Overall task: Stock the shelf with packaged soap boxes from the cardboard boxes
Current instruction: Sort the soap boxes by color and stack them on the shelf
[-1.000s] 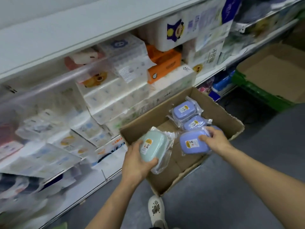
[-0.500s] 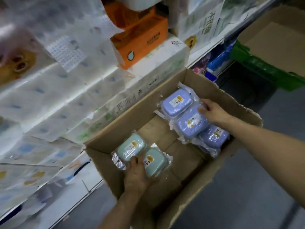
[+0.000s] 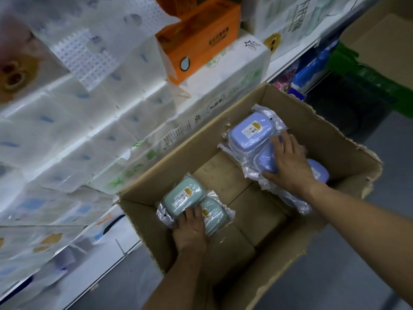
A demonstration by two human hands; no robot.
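An open cardboard box stands on the floor against the shelf. At its near left lie two mint-green soap boxes in clear wrap, side by side. My left hand lies on their near ends, fingers curled over both. At the far right sit three purple soap boxes in a row: the far purple soap box lies uncovered. My right hand covers the middle purple soap box, fingers spread over its top and thumb at its near-left edge. The third purple soap box shows past my wrist.
Wrapped tissue packs fill the shelf to the left, with an orange tissue box on top. A white lower shelf ledge runs beside the carton. At the far right, a green crate holds another carton. Grey floor lies to the right.
My left hand has set a green soap box down beside the other one and stays on both. My right hand has slid from the purple boxes' far edge onto the middle one. The camera leaned closer.
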